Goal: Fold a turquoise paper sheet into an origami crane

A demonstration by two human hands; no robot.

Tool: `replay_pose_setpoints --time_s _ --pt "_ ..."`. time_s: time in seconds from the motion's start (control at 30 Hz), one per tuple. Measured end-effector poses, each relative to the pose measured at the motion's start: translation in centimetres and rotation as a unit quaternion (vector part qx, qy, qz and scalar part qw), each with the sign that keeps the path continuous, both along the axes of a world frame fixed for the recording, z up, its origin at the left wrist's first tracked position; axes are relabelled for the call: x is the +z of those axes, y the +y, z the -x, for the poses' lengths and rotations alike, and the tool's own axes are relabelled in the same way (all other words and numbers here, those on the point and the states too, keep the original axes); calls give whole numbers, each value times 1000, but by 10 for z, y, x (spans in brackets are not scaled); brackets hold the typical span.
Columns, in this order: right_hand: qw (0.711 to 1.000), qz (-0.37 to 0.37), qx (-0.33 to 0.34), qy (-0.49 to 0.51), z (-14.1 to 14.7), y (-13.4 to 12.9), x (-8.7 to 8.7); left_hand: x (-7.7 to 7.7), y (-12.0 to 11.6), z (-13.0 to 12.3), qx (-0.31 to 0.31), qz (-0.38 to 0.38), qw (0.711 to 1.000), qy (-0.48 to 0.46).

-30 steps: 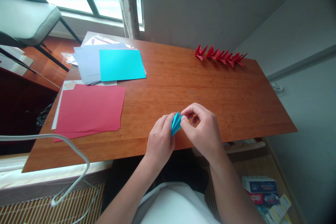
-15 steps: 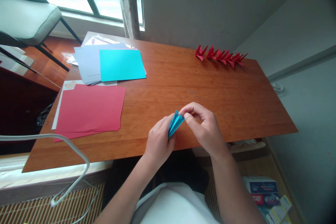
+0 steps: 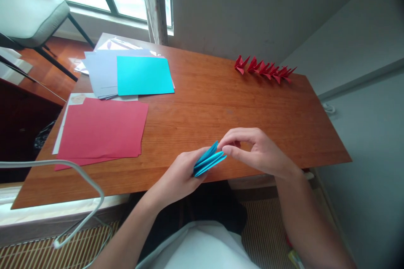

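Note:
Just above the table's front edge, my left hand [image 3: 181,176] is closed around a folded piece of blue paper [image 3: 208,164], narrow and pointed, with several layers. Its layers fan apart into separate points toward the right. At those points my right hand [image 3: 252,149] has thumb and fingertips drawn together in a pinch, touching the paper's tip. The exact contact of the right fingertips is partly hidden. Several red folded paper cranes [image 3: 265,69] stand in a row at the table's far right.
Red paper sheets [image 3: 101,128] lie at the left of the wooden table [image 3: 189,117]. Behind them, a bright blue sheet [image 3: 145,75] rests on pale sheets [image 3: 101,71]. A white cable [image 3: 85,172] arcs at the lower left. A chair [image 3: 31,12] stands by the window.
The folded blue paper has tilted flatter and its layers show more widely apart. Both hands have come slightly nearer my body, and my right forearm has swung outward to the right.

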State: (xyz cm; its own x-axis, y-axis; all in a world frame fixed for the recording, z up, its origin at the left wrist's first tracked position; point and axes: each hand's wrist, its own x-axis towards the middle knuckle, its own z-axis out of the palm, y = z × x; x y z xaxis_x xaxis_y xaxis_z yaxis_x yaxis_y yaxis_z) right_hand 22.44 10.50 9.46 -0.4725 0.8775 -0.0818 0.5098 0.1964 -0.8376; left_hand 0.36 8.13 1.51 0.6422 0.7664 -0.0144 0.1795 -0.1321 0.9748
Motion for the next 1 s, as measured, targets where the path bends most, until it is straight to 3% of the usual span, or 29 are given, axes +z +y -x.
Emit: replay_pose_setpoints --time_s 0.37,0.7,1.0 --pt "994 -83 71 -23 -9 2 1 -4 1 -1 13 -4 1000 19" --pt "982 -85 123 -115 -15 1 9 -6 1 -2 -13 -3 999 43" --pt "983 -80 139 -88 -18 3 5 -7 3 2 -46 -5 998 42"
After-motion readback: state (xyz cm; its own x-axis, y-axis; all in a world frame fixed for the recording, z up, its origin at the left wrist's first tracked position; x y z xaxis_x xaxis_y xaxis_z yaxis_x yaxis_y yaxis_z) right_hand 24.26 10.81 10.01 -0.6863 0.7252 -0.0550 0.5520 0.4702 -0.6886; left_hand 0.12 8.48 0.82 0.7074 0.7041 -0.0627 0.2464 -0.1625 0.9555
